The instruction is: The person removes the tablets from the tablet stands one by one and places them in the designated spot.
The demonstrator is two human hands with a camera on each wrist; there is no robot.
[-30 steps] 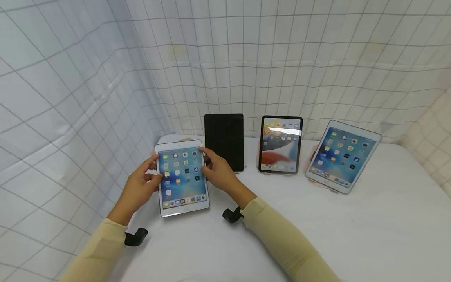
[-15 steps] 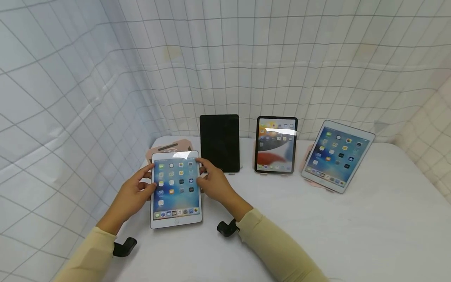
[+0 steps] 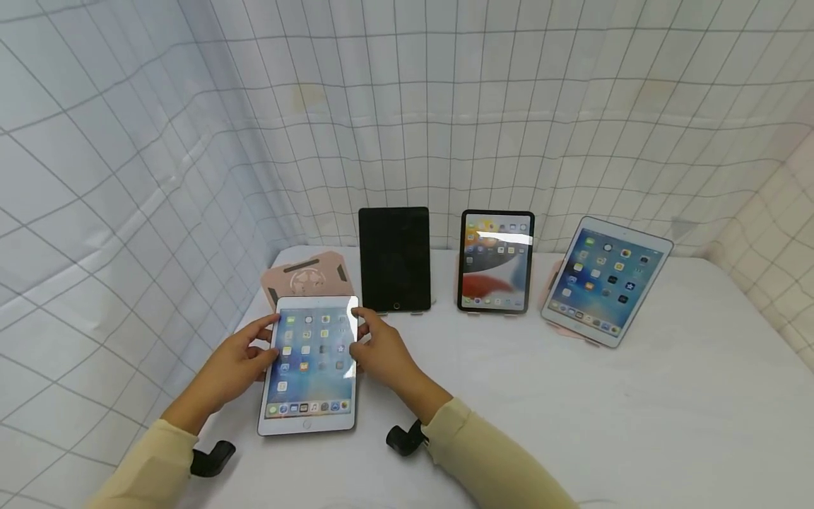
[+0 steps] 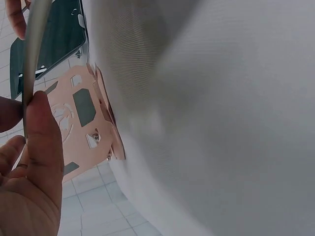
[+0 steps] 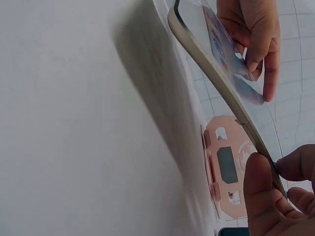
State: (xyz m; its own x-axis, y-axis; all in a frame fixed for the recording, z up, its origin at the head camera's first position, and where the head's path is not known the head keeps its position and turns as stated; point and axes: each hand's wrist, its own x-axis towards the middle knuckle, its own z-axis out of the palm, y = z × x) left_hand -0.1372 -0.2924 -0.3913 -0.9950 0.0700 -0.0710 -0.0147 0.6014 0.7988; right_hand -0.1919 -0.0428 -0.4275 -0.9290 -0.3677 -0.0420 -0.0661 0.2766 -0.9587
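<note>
A white-framed tablet point(image 3: 311, 367), its screen lit with app icons, is held by its two long sides. My left hand point(image 3: 232, 367) pinches its left edge and my right hand point(image 3: 384, 350) pinches the right edge, thumbs on the front and fingers behind. In the right wrist view the tablet's rim point(image 5: 221, 83) stands above the white surface, apart from it. Behind the tablet's top edge is a pink tablet stand point(image 3: 308, 276) with cut-out slots and no tablet on it. The left wrist view shows this stand point(image 4: 74, 142) just past my left fingers.
To the right, a dark-screened tablet point(image 3: 394, 258), a black-framed lit tablet point(image 3: 496, 261) and a tilted white tablet point(image 3: 607, 283) lean in a row along the back. Gridded white curtains point(image 3: 420, 106) hang behind and at both sides of the white table point(image 3: 509, 410).
Both hands have brought the white tablet away from the pink stand, down toward the near side, and more of the stand now shows. The head view has shifted slightly.
</note>
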